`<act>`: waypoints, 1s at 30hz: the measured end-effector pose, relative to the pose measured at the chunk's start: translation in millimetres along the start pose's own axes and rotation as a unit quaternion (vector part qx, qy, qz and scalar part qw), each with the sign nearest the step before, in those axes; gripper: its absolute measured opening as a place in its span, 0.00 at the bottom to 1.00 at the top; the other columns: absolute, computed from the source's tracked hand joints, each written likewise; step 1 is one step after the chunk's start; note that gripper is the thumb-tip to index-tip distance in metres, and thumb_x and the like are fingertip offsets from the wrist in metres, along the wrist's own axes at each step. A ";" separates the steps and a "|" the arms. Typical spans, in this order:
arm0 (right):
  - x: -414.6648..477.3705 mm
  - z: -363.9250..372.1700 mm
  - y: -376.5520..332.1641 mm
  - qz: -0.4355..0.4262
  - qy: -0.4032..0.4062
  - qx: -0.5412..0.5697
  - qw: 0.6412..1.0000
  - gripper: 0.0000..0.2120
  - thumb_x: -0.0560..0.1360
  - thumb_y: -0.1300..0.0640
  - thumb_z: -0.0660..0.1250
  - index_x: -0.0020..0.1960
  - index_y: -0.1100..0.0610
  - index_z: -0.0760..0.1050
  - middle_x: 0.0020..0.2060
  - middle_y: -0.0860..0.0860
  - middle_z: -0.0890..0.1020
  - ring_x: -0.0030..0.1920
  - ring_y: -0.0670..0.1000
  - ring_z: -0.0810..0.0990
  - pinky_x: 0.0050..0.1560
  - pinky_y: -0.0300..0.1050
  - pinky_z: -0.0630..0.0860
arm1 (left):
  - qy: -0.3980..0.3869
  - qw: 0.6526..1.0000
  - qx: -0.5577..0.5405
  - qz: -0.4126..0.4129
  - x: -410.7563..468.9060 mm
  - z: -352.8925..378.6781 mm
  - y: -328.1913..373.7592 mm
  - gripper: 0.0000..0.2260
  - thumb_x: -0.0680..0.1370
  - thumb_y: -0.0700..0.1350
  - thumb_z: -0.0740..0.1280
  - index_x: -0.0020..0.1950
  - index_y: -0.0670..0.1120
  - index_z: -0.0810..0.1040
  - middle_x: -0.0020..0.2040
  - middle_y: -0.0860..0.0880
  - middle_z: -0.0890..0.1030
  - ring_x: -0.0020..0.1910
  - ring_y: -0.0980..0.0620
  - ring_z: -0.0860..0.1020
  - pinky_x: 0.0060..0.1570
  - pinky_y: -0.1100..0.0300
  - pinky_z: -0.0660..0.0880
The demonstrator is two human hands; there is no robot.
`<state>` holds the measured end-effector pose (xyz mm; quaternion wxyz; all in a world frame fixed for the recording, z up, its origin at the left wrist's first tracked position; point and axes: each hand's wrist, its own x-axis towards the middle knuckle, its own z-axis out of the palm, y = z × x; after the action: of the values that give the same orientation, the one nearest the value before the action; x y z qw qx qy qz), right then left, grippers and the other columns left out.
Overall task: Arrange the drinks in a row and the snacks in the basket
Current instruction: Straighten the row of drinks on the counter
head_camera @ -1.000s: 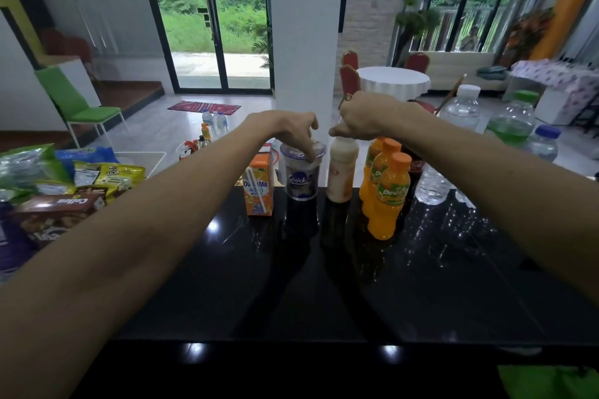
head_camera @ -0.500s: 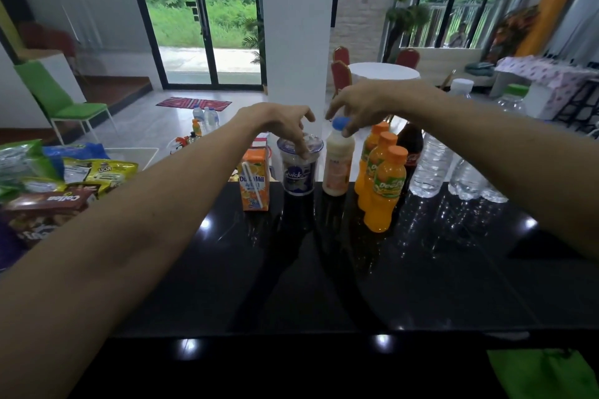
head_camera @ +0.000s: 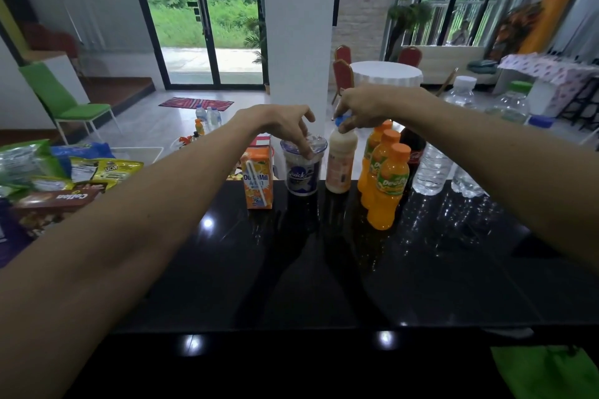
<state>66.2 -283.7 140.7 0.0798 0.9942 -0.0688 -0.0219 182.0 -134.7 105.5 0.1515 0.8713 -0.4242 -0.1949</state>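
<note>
The black counter (head_camera: 291,269) carries the drinks along its far edge at twelve o'clock, with the snack packs (head_camera: 64,178) heaped at nine o'clock. The water bottles (head_camera: 432,168) at one o'clock probably weigh most, and their thin walls would dent. The orange bottles (head_camera: 387,191) look stiff and slick. The milky bottle (head_camera: 340,162) seems full, so its body offers a surer hold than its cap. The plastic cup (head_camera: 303,172) looks thin and squashy and is best lifted by the rim. The juice carton (head_camera: 257,181), at eleven o'clock, should be light. The right hand (head_camera: 366,105) pinches the bottle's blue cap (head_camera: 342,122) between thumb and fingertips. The left hand (head_camera: 272,125) curls its fingers (head_camera: 303,147) down over the cup's lid and grips it from above, one finger lifted.
</note>
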 end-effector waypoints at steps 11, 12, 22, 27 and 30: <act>0.7 0.3 -2.7 0.007 -0.002 0.004 1.000 0.23 0.78 0.47 0.66 0.70 0.54 0.72 0.67 0.55 0.75 0.63 0.56 0.74 0.63 0.50 0.69 | -0.003 1.000 0.011 -0.002 1.2 -0.5 -1.0 0.44 0.66 0.48 0.80 0.76 0.49 0.60 0.71 0.46 0.73 0.65 0.42 0.73 0.61 0.47 0.75; 0.2 0.7 -2.4 0.008 -0.003 0.005 1.000 0.23 0.78 0.47 0.65 0.70 0.54 0.72 0.67 0.55 0.75 0.63 0.56 0.74 0.63 0.51 0.69 | -0.002 1.000 0.010 -0.002 1.8 -0.2 -1.2 0.44 0.66 0.48 0.80 0.76 0.49 0.60 0.71 0.46 0.73 0.65 0.42 0.73 0.61 0.47 0.75; -4.8 -2.2 11.9 0.022 0.024 0.013 0.999 0.31 0.77 0.38 0.63 0.74 0.54 0.66 0.71 0.55 0.70 0.70 0.58 0.69 0.67 0.54 0.67 | 0.032 0.999 0.003 0.021 2.3 -2.9 1.8 0.41 0.68 0.52 0.79 0.76 0.49 0.61 0.74 0.44 0.67 0.69 0.42 0.69 0.60 0.51 0.72; -31.4 -13.6 35.9 0.033 0.098 0.018 0.994 0.20 0.77 0.42 0.66 0.59 0.57 0.78 0.52 0.56 0.82 0.49 0.55 0.78 0.48 0.48 0.72 | 0.168 0.982 0.005 0.088 -17.7 -1.9 17.9 0.34 0.71 0.54 0.77 0.72 0.47 0.67 0.71 0.43 0.71 0.66 0.47 0.70 0.57 0.55 0.69; -55.1 -17.0 42.7 0.040 0.119 0.021 0.992 0.16 0.76 0.43 0.68 0.52 0.56 0.79 0.46 0.54 0.82 0.44 0.54 0.77 0.44 0.48 0.73 | 0.229 0.965 0.034 0.123 -38.6 10.3 24.9 0.31 0.71 0.54 0.76 0.70 0.45 0.71 0.68 0.44 0.73 0.66 0.46 0.71 0.63 0.51 0.70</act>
<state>7.0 -315.1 166.2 0.0677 0.9876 -0.0988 0.1015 138.5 -119.7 115.3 0.2381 0.8382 -0.4886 0.0443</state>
